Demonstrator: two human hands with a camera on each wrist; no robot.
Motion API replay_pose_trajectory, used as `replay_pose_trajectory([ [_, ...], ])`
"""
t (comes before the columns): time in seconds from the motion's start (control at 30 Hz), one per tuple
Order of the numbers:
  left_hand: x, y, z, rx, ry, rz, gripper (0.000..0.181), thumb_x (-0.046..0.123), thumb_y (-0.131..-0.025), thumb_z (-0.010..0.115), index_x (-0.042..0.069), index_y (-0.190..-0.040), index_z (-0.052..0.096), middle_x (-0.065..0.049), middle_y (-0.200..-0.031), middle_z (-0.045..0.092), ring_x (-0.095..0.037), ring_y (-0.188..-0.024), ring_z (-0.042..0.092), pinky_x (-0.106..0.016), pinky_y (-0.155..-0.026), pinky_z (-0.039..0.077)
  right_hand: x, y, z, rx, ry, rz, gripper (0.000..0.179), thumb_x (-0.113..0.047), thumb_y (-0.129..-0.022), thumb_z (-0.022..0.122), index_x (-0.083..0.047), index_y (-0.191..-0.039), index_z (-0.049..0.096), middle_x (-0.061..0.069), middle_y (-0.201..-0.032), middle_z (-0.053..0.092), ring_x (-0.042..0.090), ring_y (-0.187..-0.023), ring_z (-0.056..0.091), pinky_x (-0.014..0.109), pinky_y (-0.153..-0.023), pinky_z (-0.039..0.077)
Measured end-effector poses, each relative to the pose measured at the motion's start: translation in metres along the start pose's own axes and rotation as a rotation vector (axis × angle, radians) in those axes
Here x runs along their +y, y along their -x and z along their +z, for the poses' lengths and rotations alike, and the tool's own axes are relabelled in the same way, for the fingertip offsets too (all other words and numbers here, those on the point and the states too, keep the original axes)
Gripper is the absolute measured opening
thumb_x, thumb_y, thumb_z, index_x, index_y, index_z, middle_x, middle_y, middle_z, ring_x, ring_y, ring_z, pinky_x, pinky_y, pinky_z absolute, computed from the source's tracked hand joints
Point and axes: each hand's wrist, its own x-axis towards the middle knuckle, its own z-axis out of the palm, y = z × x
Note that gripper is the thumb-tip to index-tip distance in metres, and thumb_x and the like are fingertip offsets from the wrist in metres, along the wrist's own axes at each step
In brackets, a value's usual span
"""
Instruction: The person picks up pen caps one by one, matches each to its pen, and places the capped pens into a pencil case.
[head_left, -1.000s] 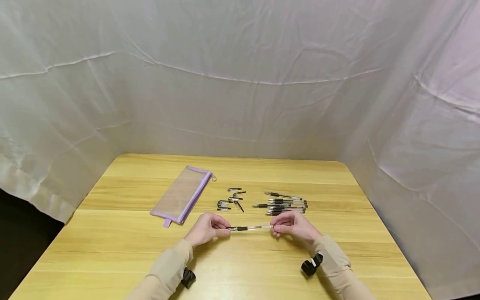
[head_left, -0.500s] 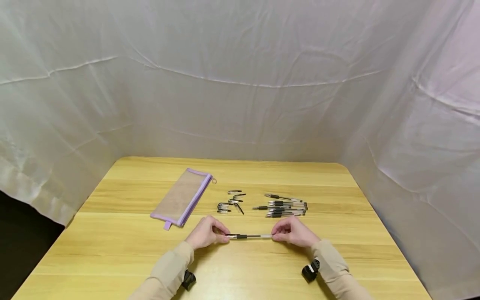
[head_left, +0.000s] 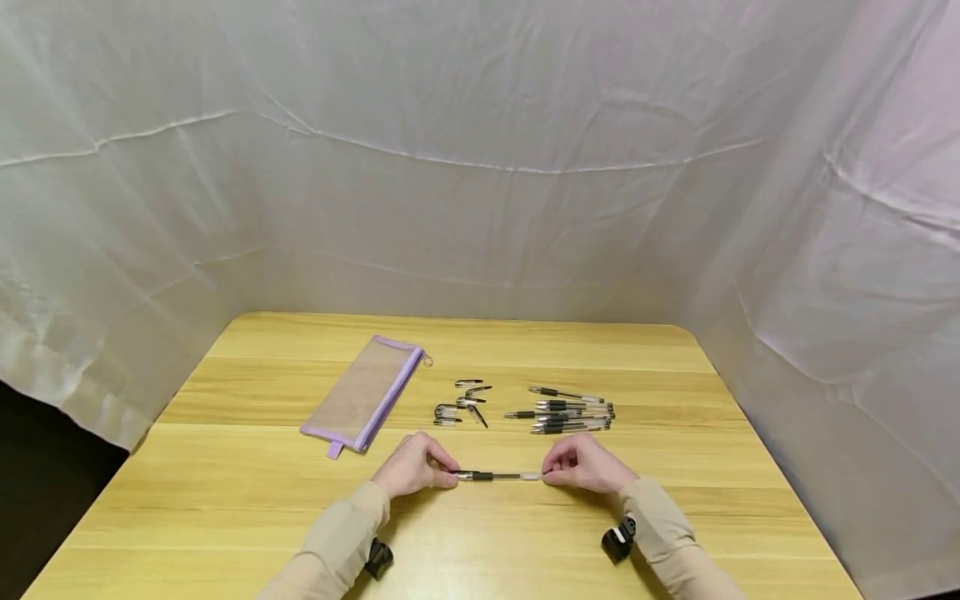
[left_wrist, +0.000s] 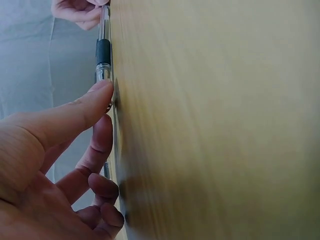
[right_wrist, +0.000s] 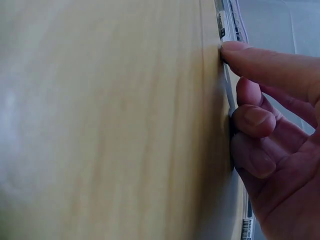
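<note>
A clear-barrelled gel pen (head_left: pixel 483 477) with a black rubber grip lies crosswise between the two hands, level and close over the table. My left hand (head_left: pixel 414 465) pinches its tip end between thumb and forefinger; a clear cap section shows just ahead of the thumb (left_wrist: pixel 100 97) in the left wrist view. At the pen's other end, my right hand (head_left: pixel 592 462) pinches the white-labelled tail with thumb and fingertips, the other fingers curled below. Beyond the right hand lies a bunch of uncapped pens (head_left: pixel 573 426), and several loose caps (head_left: pixel 448 410) are scattered beyond the left.
A purple-edged mesh zip pouch (head_left: pixel 358 392) lies flat at the left of the wooden table (head_left: pixel 480 542). Pale curtains (head_left: pixel 480 208) hang around the far and side edges. Each wrist carries a small black camera (head_left: pixel 618 542).
Both hands have brought the pen down and slightly nearer the person, mostly in the first half second. The pouch, the caps and the bunch of pens lie as before.
</note>
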Motion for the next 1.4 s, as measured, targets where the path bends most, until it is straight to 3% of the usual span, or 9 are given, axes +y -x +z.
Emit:
replay_pose_trajectory([
  [0.37,0.0,0.0,0.0,-0.009,0.027,-0.008,0.018,0.01,-0.071,0.09,0.011,-0.088,0.082,-0.004,-0.092,0.078,-0.011,-0.084,0.062,-0.027,-0.075,0.051,-0.001,0.001,-0.001,-0.003,0.012,0.01,0.005,-0.008,-0.083,0.079,-0.009,-0.088,0.078,0.002,-0.079,0.067,-0.003,-0.068,0.054,0.018,-0.062,0.05],
  [0.57,0.0,0.002,-0.002,-0.014,0.067,-0.012,0.023,0.01,-0.071,0.09,0.008,-0.092,0.081,-0.006,-0.094,0.078,-0.012,-0.085,0.064,-0.03,-0.079,0.053,0.001,0.002,-0.002,0.013,-0.036,0.03,0.013,-0.013,-0.083,0.081,-0.008,-0.094,0.078,0.005,-0.083,0.069,-0.001,-0.07,0.056,0.018,-0.065,0.05],
  [0.67,-0.001,0.002,-0.003,-0.012,0.104,-0.036,0.027,0.012,-0.072,0.089,0.006,-0.096,0.08,-0.008,-0.097,0.078,-0.013,-0.087,0.066,-0.032,-0.081,0.054,0.006,0.006,-0.004,0.069,-0.055,0.037,0.019,-0.016,-0.083,0.081,-0.007,-0.099,0.077,0.006,-0.086,0.07,-0.001,-0.072,0.057,0.018,-0.066,0.05],
  [0.8,-0.004,0.003,-0.006,0.021,0.127,-0.074,0.03,0.017,-0.074,0.088,0.007,-0.1,0.078,-0.008,-0.101,0.077,-0.012,-0.086,0.063,-0.027,-0.076,0.052,0.016,0.014,-0.011,0.21,-0.059,0.052,0.025,-0.014,-0.085,0.079,-0.001,-0.105,0.074,0.013,-0.093,0.072,-0.001,-0.077,0.06,0.019,-0.07,0.052],
  [0.93,-0.007,0.004,-0.01,0.081,0.123,-0.075,0.03,0.019,-0.077,0.086,0.006,-0.103,0.078,-0.007,-0.099,0.077,-0.013,-0.082,0.059,-0.023,-0.071,0.047,0.026,0.021,-0.021,0.383,-0.081,0.142,0.028,-0.011,-0.085,0.079,0.001,-0.109,0.073,0.018,-0.1,0.071,-0.001,-0.08,0.059,0.018,-0.073,0.051],
  [1.1,-0.011,0.003,-0.014,0.111,0.134,-0.063,0.032,0.017,-0.078,0.085,0.004,-0.106,0.076,-0.008,-0.097,0.075,-0.014,-0.077,0.057,-0.021,-0.067,0.044,0.035,0.026,-0.033,0.554,-0.049,0.219,0.026,-0.008,-0.084,0.079,0.001,-0.107,0.074,0.015,-0.094,0.071,0.0,-0.074,0.055,0.018,-0.069,0.048],
  [1.4,-0.01,0.004,-0.015,0.078,0.149,-0.051,0.031,0.015,-0.079,0.084,0.002,-0.106,0.075,-0.008,-0.095,0.075,-0.015,-0.079,0.059,-0.022,-0.069,0.046,0.043,0.027,-0.042,0.559,0.047,0.269,0.021,-0.008,-0.084,0.08,-0.002,-0.104,0.076,0.015,-0.098,0.073,0.002,-0.074,0.054,0.02,-0.069,0.047],
])
